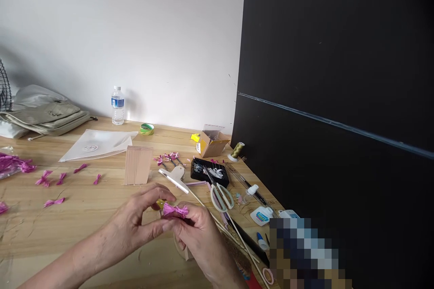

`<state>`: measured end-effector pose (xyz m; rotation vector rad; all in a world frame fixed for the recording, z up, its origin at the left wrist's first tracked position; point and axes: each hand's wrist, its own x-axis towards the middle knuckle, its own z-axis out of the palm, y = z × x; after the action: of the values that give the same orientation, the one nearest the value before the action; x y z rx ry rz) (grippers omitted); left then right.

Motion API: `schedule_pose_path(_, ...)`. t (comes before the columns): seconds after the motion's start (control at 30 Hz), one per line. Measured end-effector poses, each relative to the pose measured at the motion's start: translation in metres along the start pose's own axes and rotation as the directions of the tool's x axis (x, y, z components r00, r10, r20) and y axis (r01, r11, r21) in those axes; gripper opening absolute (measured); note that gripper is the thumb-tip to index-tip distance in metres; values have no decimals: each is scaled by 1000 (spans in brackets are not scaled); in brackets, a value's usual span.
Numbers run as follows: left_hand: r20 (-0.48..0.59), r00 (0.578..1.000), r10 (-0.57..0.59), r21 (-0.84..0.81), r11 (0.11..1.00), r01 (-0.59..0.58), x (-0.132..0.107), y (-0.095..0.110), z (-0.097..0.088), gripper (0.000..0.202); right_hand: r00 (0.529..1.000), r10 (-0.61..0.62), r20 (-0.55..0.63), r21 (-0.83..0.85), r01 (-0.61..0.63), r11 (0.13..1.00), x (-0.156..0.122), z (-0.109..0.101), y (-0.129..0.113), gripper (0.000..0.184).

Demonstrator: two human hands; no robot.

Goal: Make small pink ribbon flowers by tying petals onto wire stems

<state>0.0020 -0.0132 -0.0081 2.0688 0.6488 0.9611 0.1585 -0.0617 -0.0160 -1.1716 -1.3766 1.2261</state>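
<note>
Near the front middle of the table, a small pink thread bundle (175,210), tied at its waist like a bow, is pinched in my right hand (200,230) between thumb and fingers. My left hand (135,216) meets it there, its fingers curled and its thumb tip close under the bundle. Behind the bundle, by the left fingertips, shows part of a yellow thing (161,203); its kind and whether I grip it are hidden. A pale round wooden piece (179,246) shows in part below my hands.
Several pink bundles (60,178) lie left. A wooden block (138,165), silver clip (174,178) and pink blossoms (168,158) stand or lie behind my hands. At right are scissors (221,197), a black tray (209,172), a glue bottle (261,215) and a comb (249,239), beside a black panel (322,153).
</note>
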Motion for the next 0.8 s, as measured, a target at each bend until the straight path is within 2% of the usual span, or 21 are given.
schedule_pose_path(0.07,-18,1000,9,-51,999,-10,2,-3,5,3,1000,8,9,-18,-7,1000,0,-1,0,30)
schedule_pose_path(0.13,-77,997,26,-76,997,-32,4,-5,8,9,1000,18,6,-26,-18,999,-1,-1,-1,30)
schedule_pose_path(0.23,-103,994,44,-77,996,-52,5,-5,8,14,1000,22,-6,14,-22,1000,-2,0,-5,25)
schedule_pose_path(0.43,-149,987,56,-33,998,-62,1,-6,6,12,994,-63,-92,28,66,997,-4,5,-8,28)
schedule_pose_path(0.53,-134,991,-5,-62,998,-3,0,-5,7,13,987,-78,-137,-22,76,997,-4,7,-7,29)
schedule_pose_path(0.63,-83,990,-116,-155,983,102,-1,-4,7,16,982,-84,-169,-14,83,996,-4,8,-8,31)
schedule_pose_path(0.8,9,961,-278,-413,874,256,-5,0,6,21,978,-82,-192,-6,82,997,-4,8,-8,32)
